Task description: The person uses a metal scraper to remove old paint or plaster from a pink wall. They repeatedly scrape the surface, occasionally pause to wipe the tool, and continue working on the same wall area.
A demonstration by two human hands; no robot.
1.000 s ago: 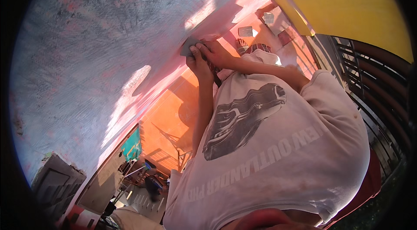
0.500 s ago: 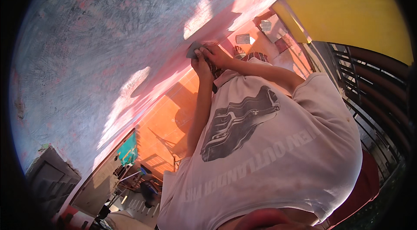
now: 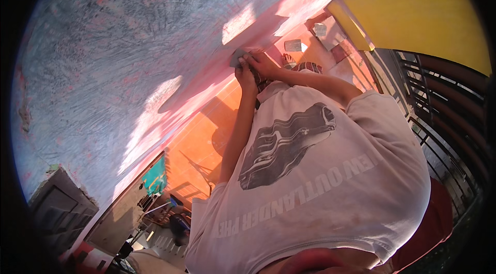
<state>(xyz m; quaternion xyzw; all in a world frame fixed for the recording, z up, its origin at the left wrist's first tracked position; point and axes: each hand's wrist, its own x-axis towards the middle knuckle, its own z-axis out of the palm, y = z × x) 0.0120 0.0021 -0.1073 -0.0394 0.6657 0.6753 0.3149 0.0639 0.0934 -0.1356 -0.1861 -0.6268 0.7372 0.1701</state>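
My left hand (image 3: 245,74) and my right hand (image 3: 262,64) are close together beside the wall, fingers closed on a small grey sheet (image 3: 236,58) that looks like sandpaper. The sheet sticks out from the fingertips toward the wall. Whether it touches the surface cannot be told. The wall (image 3: 129,41) is blue-grey, streaked and scuffed, with pink patches and a pink lower band. Parts of the fingers are hidden behind one another.
Two small greyish pieces (image 3: 293,45) lie on the orange floor (image 3: 201,134) near my foot (image 3: 289,60). A yellow panel (image 3: 418,10) and dark railings (image 3: 444,98) stand at the right. At lower left are a dark recessed panel (image 3: 62,204), a teal cloth (image 3: 155,176) and assorted clutter.
Both hands and the grey sheet appear slightly farther right, and the sheet's visible outline has changed a little. The whole view has shifted slightly too. The grip is kept.
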